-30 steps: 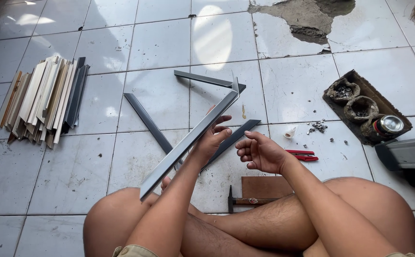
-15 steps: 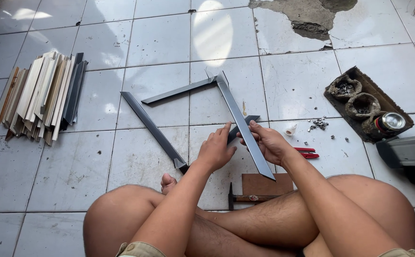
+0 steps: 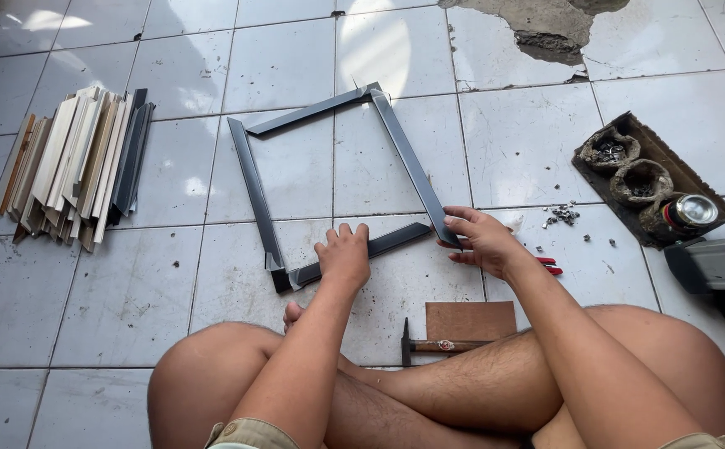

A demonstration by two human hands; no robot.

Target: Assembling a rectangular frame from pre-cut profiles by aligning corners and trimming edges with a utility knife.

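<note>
white floor tiles [image 3: 88,333] hold our dark frame [image 3: 256,187], three corners meeting (the near right one open). our left hand [image 3: 344,254] presses flat on the bottom strip [image 3: 362,251]; our right hand [image 3: 480,241] pinches the right strip [image 3: 408,158]; hammer [image 3: 441,345] unused.

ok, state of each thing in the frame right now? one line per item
left hand: pressing flat on the near frame strip
right hand: fingers on the near end of the right frame strip
dark frame: flat on the tiled floor, near-right corner not closed
hammer: lying untouched
moulding stack: piled flat at left
tray: on floor, holds small fasteners
</note>
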